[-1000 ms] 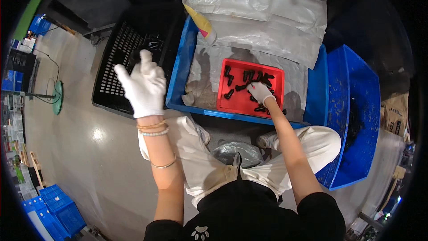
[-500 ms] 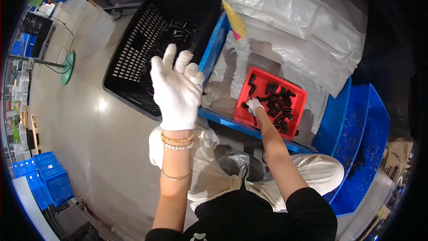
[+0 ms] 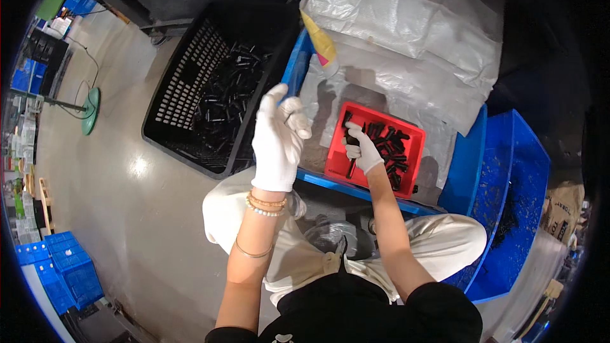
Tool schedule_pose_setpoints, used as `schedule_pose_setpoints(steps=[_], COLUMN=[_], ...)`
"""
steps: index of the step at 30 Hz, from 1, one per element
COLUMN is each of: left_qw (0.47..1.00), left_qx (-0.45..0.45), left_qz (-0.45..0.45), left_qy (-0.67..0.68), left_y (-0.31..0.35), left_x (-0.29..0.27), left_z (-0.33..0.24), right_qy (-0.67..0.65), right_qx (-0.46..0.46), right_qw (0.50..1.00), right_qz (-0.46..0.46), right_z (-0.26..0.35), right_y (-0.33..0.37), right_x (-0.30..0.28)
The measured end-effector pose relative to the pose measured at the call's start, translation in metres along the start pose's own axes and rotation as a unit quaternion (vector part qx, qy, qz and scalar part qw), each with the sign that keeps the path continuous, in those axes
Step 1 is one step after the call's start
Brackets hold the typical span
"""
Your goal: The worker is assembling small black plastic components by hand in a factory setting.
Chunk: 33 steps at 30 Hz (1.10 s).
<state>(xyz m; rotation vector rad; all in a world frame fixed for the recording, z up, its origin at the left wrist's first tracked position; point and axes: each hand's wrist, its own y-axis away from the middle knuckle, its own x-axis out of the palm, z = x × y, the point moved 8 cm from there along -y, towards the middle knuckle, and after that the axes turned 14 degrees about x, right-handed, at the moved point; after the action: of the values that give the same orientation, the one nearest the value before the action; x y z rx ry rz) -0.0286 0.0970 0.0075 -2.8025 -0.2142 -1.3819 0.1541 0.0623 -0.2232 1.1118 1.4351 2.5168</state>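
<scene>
My right hand (image 3: pixel 363 150), in a white glove, is over the left part of a shallow red tray (image 3: pixel 417 159). Its fingers are closed around a slim black cylindrical part (image 3: pixel 351 169), which sticks out below them. Several similar black parts (image 3: pixel 391 146) lie jumbled in the tray, to the right of that hand. Raised left of the tray is my left hand (image 3: pixel 279 143), gloved in white too. Its fingers are loosely bent and apart, with nothing visible in them. Beyond it stands a black slatted basket (image 3: pixel 190 82) holding a heap of black parts (image 3: pixel 222 101).
The tray rests in a blue tub (image 3: pixel 467 171) lined with whitish plastic sheeting (image 3: pixel 406 19). A yellow pointed piece (image 3: pixel 319 39) hangs at the tub's left edge. Another blue bin (image 3: pixel 518 216) stands right. Blue crates (image 3: pixel 71 267) and a green round base (image 3: pixel 92 111) are at the left.
My left hand has moved right and its fingers have curled more. My right hand has lifted and turned, with a black part in it. The view has shifted, showing more of the basket's heap.
</scene>
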Motion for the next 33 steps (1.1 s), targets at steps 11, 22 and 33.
schedule_pose_setpoints(steps=[11, 22, 33], left_qw=[0.668, 0.845, 0.756], left_qx=[0.095, 0.187, 0.351], left_qz=[0.502, 0.286, 0.305], left_qy=[-0.540, -0.412, -0.460], left_y=[0.101, 0.086, 0.093], left_x=[0.077, 0.092, 0.093], left_z=[0.083, 0.038, 0.017], right_qy=[-0.064, 0.355, 0.466], right_qx=[-0.161, -0.491, -0.489], right_qw=[0.954, 0.760, 0.671], right_qz=[0.244, -0.237, -0.304], right_z=[0.020, 0.027, 0.013], right_y=[0.219, 0.312, 0.316], right_x=[0.102, 0.097, 0.134])
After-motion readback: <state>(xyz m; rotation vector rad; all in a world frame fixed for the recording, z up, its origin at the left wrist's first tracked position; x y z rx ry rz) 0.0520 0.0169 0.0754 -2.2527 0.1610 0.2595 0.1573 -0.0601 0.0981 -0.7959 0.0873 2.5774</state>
